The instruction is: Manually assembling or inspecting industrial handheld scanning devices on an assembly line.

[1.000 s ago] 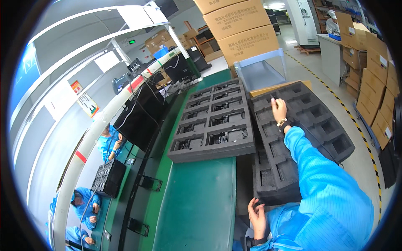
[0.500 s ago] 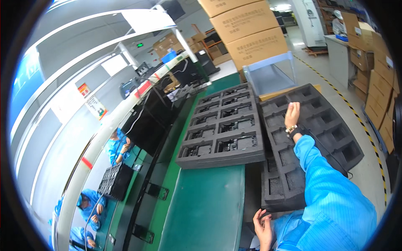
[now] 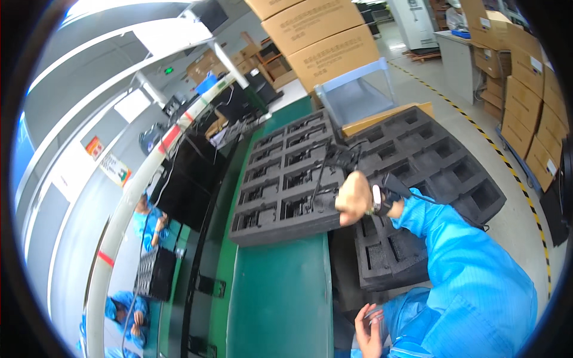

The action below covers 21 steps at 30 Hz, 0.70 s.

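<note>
My right hand (image 3: 354,198) is closed, slightly blurred, over the near right edge of the left black foam tray (image 3: 286,230). A black, frame-like part with thin arms (image 3: 341,157) rises just beyond its knuckles, apparently in its grip; the fingers are partly hidden. Black parts (image 3: 296,207) lie in the tray's pockets. To the right sits a second black foam tray (image 3: 444,143), its visible pockets mostly bare, lying under and beside my right forearm. Low in the view, my left hand (image 3: 369,329) hovers near my body with fingers loosely curled and apart, holding nothing.
A green-topped bench (image 3: 280,298) runs beneath the left tray. Beyond the trays stand a blue-grey cart (image 3: 358,98) and stacked cartons (image 3: 328,53). At left, co-workers in blue (image 3: 128,316) sit behind a white rail (image 3: 107,244). More boxes (image 3: 531,119) line the right side.
My right hand has moved left from above the right tray to the left tray's edge, and a black part now shows beside it. The view has shifted slightly; my left hand stays low.
</note>
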### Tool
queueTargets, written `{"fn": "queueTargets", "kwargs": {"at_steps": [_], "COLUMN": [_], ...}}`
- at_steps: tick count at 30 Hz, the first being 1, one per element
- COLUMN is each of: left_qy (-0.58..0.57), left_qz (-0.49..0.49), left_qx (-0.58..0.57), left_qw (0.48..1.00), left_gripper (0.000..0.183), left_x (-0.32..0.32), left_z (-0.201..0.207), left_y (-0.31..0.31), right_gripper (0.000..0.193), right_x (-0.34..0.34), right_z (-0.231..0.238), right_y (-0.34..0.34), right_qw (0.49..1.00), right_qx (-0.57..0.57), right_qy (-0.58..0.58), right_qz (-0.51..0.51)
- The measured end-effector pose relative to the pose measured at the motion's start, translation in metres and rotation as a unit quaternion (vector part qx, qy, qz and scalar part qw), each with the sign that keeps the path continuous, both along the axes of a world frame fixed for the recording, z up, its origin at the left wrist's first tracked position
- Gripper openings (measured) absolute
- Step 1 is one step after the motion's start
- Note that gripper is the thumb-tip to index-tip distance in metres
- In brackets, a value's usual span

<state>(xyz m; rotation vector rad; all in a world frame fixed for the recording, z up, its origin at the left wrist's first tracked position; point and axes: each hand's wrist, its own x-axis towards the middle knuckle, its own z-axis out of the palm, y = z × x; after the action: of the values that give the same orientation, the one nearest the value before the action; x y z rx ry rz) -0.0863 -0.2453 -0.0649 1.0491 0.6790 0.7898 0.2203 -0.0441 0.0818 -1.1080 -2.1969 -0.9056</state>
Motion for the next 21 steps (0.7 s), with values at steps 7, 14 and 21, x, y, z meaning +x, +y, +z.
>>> {"fn": "queueTargets", "kwargs": {"at_steps": [7, 14, 21], "left_qy": [-0.258, -0.405, -0.459], "left_qz": [-0.113, -0.242, -0.189], "left_qx": [-0.129, -0.178, -0.102], "left_qw": [0.951, 0.863, 0.862], "left_gripper": [0.093, 0.077, 0.067], "left_x": [-0.006, 0.051, 0.088], "left_z": [0.129, 0.195, 0.2], "left_y": [0.115, 0.197, 0.26], "right_gripper": [0.032, 0.014, 0.025], "right_x": [-0.079, -0.076, -0.044], "right_z": [0.033, 0.02, 0.049], "right_y": [-0.061, -0.057, -0.055], "right_qw": [0.898, 0.912, 0.996], "right_qx": [0.143, 0.178, -0.007], "right_qy": [-0.238, -0.234, -0.014], "right_qz": [0.342, 0.286, 0.093]}}
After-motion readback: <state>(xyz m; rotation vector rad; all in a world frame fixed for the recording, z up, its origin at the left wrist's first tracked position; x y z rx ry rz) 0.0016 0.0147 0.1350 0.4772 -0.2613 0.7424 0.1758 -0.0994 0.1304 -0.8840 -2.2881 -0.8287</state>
